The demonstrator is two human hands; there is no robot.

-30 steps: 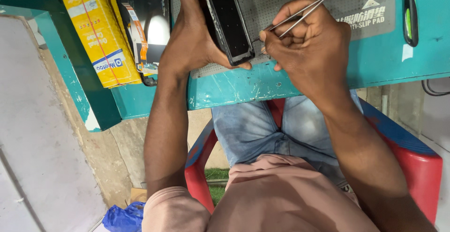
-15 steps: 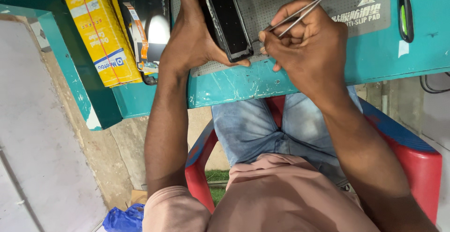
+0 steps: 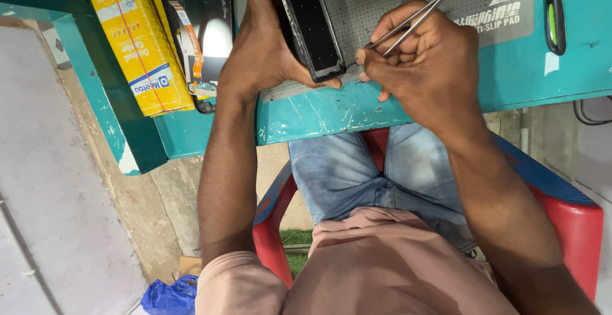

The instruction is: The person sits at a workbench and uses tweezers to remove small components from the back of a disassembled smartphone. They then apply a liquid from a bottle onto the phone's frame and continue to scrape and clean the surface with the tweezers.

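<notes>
**Two hands at a phone's near corner**

Two hands meet over the grey mat (image 3: 382, 9). The left hand (image 3: 264, 54) wraps its fingers around a black phone (image 3: 309, 25), thumb under its near end. The right hand (image 3: 424, 66) pinches steel tweezers (image 3: 414, 19), their tips touching the phone's near right corner.

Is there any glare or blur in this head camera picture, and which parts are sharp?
In the head view, the left hand, the phone it holds and the right hand with the tweezers are sharp. A bright white glare patch sits on the shiny dark package beside the yellow box. Light is even, shadows soft; the pink shirt nearest the camera is slightly soft.
</notes>
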